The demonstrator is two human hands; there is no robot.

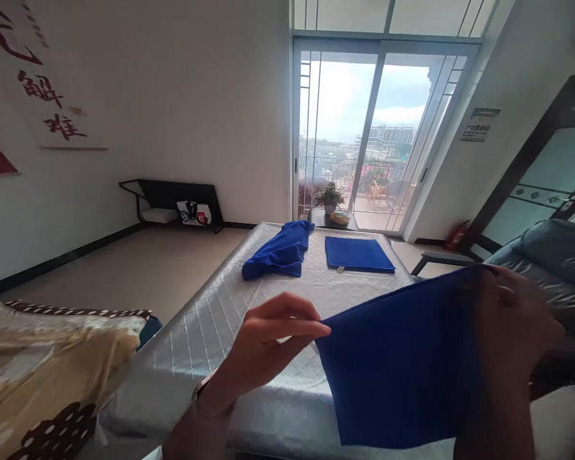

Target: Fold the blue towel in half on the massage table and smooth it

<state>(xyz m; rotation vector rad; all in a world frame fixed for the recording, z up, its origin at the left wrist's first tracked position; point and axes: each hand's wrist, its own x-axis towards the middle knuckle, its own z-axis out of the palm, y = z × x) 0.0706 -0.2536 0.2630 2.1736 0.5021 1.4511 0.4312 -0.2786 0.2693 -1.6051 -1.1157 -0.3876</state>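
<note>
Beyond the silver-covered desk [206, 319], leafy plant [330, 193] in white pot [330, 209]. At the far end, crumpled cloth [280, 251] beside folded cloth [358, 253]. Pinching raised blue cloth [397, 370] by upper corners with left hand [273, 338] and right hand [517, 326], partly blocking the near end.

It looks like a homely sitting room, though it could be in a shared building: straight beyond the grip on the blue cloth [397, 370], sliding glass doors [370, 115] give onto a balcony [367, 209] with a potted plant [330, 197] just inside. Right of the right hand [512, 319] is a dark padded armchair [560, 246], with a fire extinguisher [456, 236] and a wall notice [480, 124] farther off. Left of the left hand [278, 338] lie patterned covers [71, 364], and farther back a red-lettered scroll [60, 102] hangs on the wall.
</note>
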